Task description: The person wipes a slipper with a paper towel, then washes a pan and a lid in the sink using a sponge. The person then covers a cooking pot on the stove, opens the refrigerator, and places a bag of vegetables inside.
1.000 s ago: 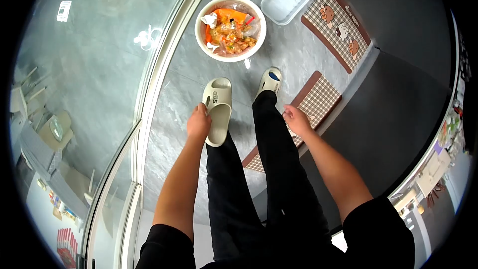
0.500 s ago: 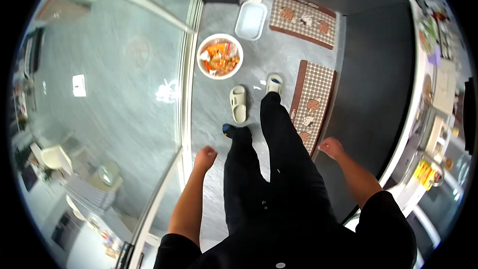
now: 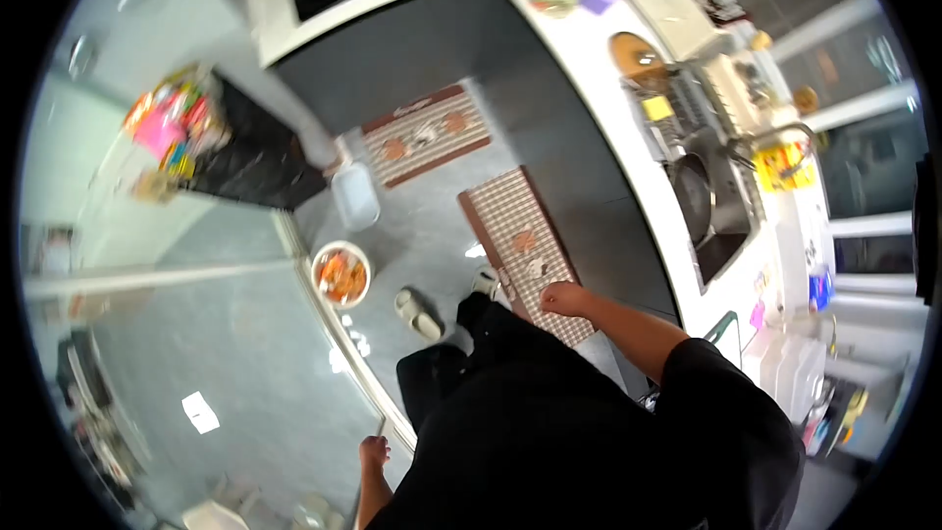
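Note:
My left hand (image 3: pixel 374 450) hangs low by the sliding door frame, its fingers curled; whether it touches the frame is unclear. My right hand (image 3: pixel 563 299) is closed in a loose fist over the checked floor mat (image 3: pixel 520 236), with nothing visible in it. One beige slipper (image 3: pixel 419 314) lies alone on the floor, while the other slipper (image 3: pixel 486 281) is at my foot. Beyond them stands a white bucket (image 3: pixel 365 285) with orange scraps inside.
A pale plastic basin (image 3: pixel 355 198) and a second mat (image 3: pixel 428 136) lie farther off. Dark cabinets run under a white counter (image 3: pixel 579 64) with a sink holding a pan (image 3: pixel 690 198). A glass door (image 3: pixel 235 334) borders the left; colourful bags (image 3: pixel 177 123) top a black cabinet (image 3: pixel 255 157).
The view has swung right and up, bringing the counter, sink and stove into sight. My left hand is lower in view, and my right hand has come over the mat.

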### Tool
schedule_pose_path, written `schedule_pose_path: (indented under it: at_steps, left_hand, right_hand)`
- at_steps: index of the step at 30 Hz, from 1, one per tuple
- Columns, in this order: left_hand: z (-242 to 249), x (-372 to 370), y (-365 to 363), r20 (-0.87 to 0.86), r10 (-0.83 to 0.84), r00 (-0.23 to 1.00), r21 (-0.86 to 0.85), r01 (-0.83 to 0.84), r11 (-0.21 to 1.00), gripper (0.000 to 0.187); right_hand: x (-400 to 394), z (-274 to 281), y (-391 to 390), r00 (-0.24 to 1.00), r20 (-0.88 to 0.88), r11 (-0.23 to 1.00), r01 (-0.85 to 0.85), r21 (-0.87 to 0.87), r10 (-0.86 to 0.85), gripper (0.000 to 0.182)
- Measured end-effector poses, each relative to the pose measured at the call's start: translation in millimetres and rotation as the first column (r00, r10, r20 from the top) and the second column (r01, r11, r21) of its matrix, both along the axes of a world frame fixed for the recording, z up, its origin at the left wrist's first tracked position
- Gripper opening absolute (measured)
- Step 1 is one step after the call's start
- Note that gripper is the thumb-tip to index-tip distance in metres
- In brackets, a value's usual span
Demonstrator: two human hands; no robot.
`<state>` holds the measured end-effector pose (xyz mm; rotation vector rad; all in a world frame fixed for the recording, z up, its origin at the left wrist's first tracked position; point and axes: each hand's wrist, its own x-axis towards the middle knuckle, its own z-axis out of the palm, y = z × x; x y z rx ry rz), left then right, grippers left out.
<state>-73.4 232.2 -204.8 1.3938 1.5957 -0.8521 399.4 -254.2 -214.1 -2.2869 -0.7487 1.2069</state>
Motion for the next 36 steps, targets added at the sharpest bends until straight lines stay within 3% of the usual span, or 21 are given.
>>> schedule_pose_path:
  at_steps: [1,3,6,8,12,14,15,16,18,20,21,22,23,24,25,26,28,30,32,34,36]
  left_hand:
    - [-6.0,20.7,2.1,0.224,-0.043,0.974,0.013,0.041,0.999,0.023]
    - [-3.3,83.1,1.7,0.337,-0.214,0.917,0.123,0.182,0.976,0.024]
    - [3.3,166.8,10.1,0.477,-0.525,0.705,0.385,0.370,0.846,0.023]
    - [75.4,246.9,-13.3,0.571,-0.525,0.631,0.378,0.366,0.850,0.019]
    - [93.5,311.6,2.3,0.582,-0.553,0.597,0.339,0.440,0.832,0.018]
    - [65.9,314.2,26.1,0.537,-0.663,0.522,0.397,0.537,0.744,0.019]
    - [68.4,321.8,29.8,0.462,-0.682,0.567,0.346,0.593,0.727,0.019]
    - [71.0,329.3,33.9,0.430,-0.763,0.482,0.370,0.677,0.636,0.020]
    - [77.9,341.1,33.1,0.418,-0.773,0.477,0.345,0.704,0.621,0.020]
    - [77.5,356.8,30.4,0.396,-0.810,0.433,0.357,0.740,0.570,0.018]
    - [72.6,369.2,28.9,0.382,-0.840,0.386,0.371,0.768,0.522,0.018]
    - [57.3,376.8,34.3,0.459,-0.769,0.445,0.300,0.738,0.605,0.019]
    - [50.0,389.7,36.1,0.476,-0.805,0.354,0.313,0.787,0.531,0.021]
    - [42.2,410.5,32.2,0.505,-0.824,0.258,0.330,0.824,0.460,0.023]
    - [46.4,436.2,18.6,0.553,-0.783,0.286,0.226,0.853,0.471,0.025]
    - [50.1,461.4,5.4,0.505,-0.829,0.242,0.190,0.905,0.380,0.026]
    - [23.1,518.1,-5.3,0.339,-0.911,-0.236,0.487,0.872,-0.045,0.027]
    - [54.3,582.4,-46.8,0.469,-0.866,-0.173,0.445,0.893,0.062,0.030]
    - [92.9,638.3,-106.6,0.539,-0.820,-0.194,0.496,0.860,0.122,0.029]
    - [86.5,686.5,-153.5,0.668,-0.713,-0.211,0.479,0.856,0.195,0.031]
    - [168.0,714.2,-258.4,0.570,-0.693,-0.441,0.633,0.774,0.029,0.036]
  right_hand:
    - [12.1,16.2,-7.3,0.999,0.026,0.999,0.046,0.004,-0.046,0.031]
    - [27.0,56.8,-16.7,0.962,-0.020,0.958,0.270,-0.102,-0.273,0.032]
    - [29.7,34.5,-48.4,0.846,0.063,0.839,0.534,-0.108,-0.530,0.032]
    - [12.7,-5.2,-74.0,0.769,0.024,0.764,0.638,-0.093,-0.639,0.027]
    - [-18.3,-18.2,-81.6,0.759,0.127,0.750,0.651,-0.118,-0.639,0.025]
    - [-30.2,-10.4,-80.1,0.803,0.110,0.800,0.594,-0.082,-0.585,0.030]
    - [-36.1,-30.9,-85.1,0.816,0.098,0.819,0.574,-0.020,-0.569,0.030]
    - [-30.3,-11.5,-80.6,0.806,0.097,0.809,0.588,-0.017,-0.584,0.030]
    - [-19.5,21.4,-67.6,0.748,-0.082,0.752,0.659,-0.014,-0.658,0.031]
    - [-0.3,22.3,-57.8,0.725,-0.094,0.729,0.685,-0.010,-0.683,0.032]
    - [14.1,28.8,-52.2,0.677,-0.099,0.676,0.735,0.040,-0.730,0.029]
    - [20.0,38.3,-40.1,0.617,-0.109,0.610,0.787,0.090,-0.780,0.027]
    - [19.9,51.3,-25.8,0.579,-0.110,0.573,0.815,0.086,-0.808,0.027]
    - [28.2,67.3,-18.5,0.441,-0.163,0.419,0.895,0.152,-0.883,0.025]
    - [41.0,77.4,-23.0,0.311,-0.208,0.267,0.940,0.214,-0.927,0.024]
    - [44.3,86.2,-23.6,0.338,-0.148,0.287,0.914,0.287,-0.929,0.023]
    - [49.0,115.1,-31.8,0.401,-0.136,0.318,0.856,0.406,-0.906,0.022]
    - [44.9,112.8,-44.9,0.301,-0.201,0.155,0.834,0.530,-0.932,0.021]
    - [42.7,139.5,-70.0,0.116,-0.295,-0.029,0.894,0.447,-0.948,0.017]
    - [37.5,147.4,-100.9,-0.007,-0.428,-0.239,0.837,0.492,-0.904,0.021]
    - [29.0,130.9,-141.4,-0.052,-0.337,-0.209,0.869,0.450,-0.940,0.022]
